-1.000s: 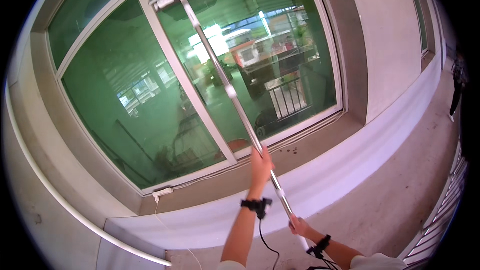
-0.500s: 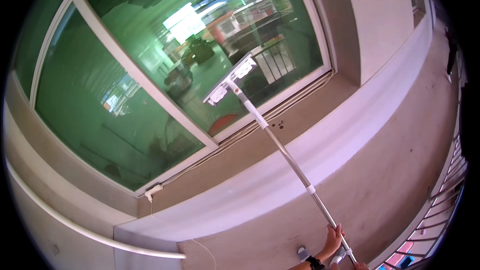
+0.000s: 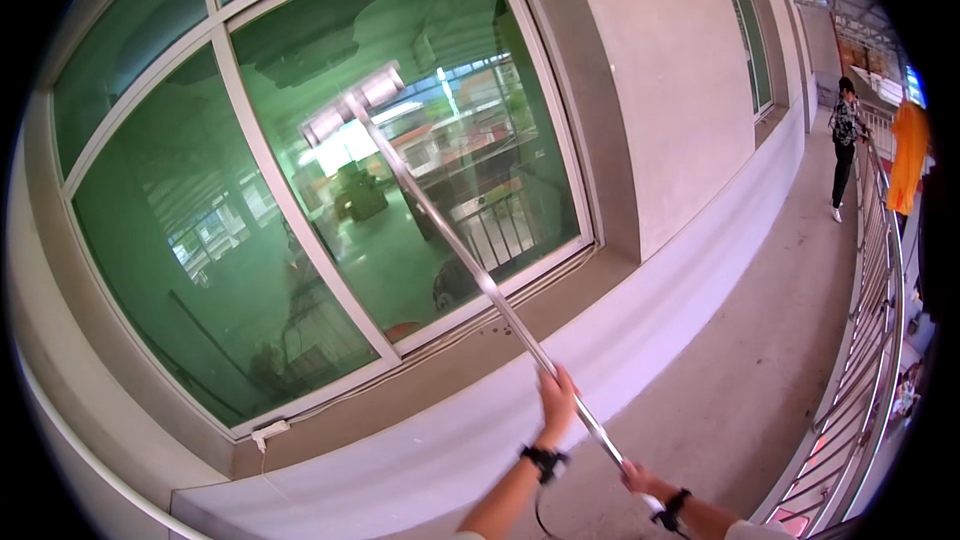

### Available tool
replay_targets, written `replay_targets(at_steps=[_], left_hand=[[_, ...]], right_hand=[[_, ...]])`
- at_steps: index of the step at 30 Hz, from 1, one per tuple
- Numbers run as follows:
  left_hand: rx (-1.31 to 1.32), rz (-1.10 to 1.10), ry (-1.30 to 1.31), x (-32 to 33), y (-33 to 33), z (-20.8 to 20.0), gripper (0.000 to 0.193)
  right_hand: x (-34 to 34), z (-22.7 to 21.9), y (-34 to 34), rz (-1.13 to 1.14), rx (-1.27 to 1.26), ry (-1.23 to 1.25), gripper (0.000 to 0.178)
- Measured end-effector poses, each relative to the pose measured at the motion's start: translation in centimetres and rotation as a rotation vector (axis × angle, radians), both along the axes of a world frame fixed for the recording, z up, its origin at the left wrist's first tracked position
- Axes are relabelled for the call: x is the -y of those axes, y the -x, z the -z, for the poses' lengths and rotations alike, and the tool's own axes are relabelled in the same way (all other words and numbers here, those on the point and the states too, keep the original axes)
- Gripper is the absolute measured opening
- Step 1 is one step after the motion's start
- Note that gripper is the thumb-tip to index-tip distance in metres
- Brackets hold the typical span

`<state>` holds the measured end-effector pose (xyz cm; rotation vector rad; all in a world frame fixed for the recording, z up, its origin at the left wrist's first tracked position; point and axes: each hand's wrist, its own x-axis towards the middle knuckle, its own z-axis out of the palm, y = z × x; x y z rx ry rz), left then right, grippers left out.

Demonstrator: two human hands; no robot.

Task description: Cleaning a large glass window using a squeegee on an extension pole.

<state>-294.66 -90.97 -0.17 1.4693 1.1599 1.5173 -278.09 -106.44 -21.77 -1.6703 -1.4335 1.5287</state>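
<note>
A long-handled window squeegee [image 3: 460, 250] reaches up and left across a green-tinted window [image 3: 300, 20]. Its wide head, blurred by motion, is at the upper part of the right-hand pane; whether it touches the glass I cannot tell. My left hand [image 3: 558, 405] is wrapped around the metal pole partway down. Lower on the same pole, nearer its bottom end, my right hand [image 3: 637, 477] is closed around it. Both wrists wear a black band.
Below the window run a sill with a cable and a white plug [image 3: 270, 433]. A metal railing [image 3: 850, 410] borders the walkway [image 3: 720, 370] on the right. Farther along it stands a person [image 3: 846, 135], near an orange cloth [image 3: 907, 160] by the railing. A white pipe [image 3: 80, 460] curves at lower left.
The squeegee head has moved up and left over the pane. Both my hands have risen with the pole and show more fully. The view has tilted up, bringing the far walkway and person in.
</note>
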Motion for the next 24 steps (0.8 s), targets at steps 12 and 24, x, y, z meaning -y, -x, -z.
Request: replay_targets(at_steps=[12, 24], left_hand=[[0.02, 0.049, -0.177, -5.6, 4.7, -15.1, 0.025], [0.503, 0.231, 0.749, 20.5, -2.0, 22.0, 0.022]], right_hand=[[-4.0, -12.7, 4.9, 0.039, 0.058, -0.873, 0.04], [34.2, 13.9, -8.8, -0.215, 0.576, -0.228, 0.022]])
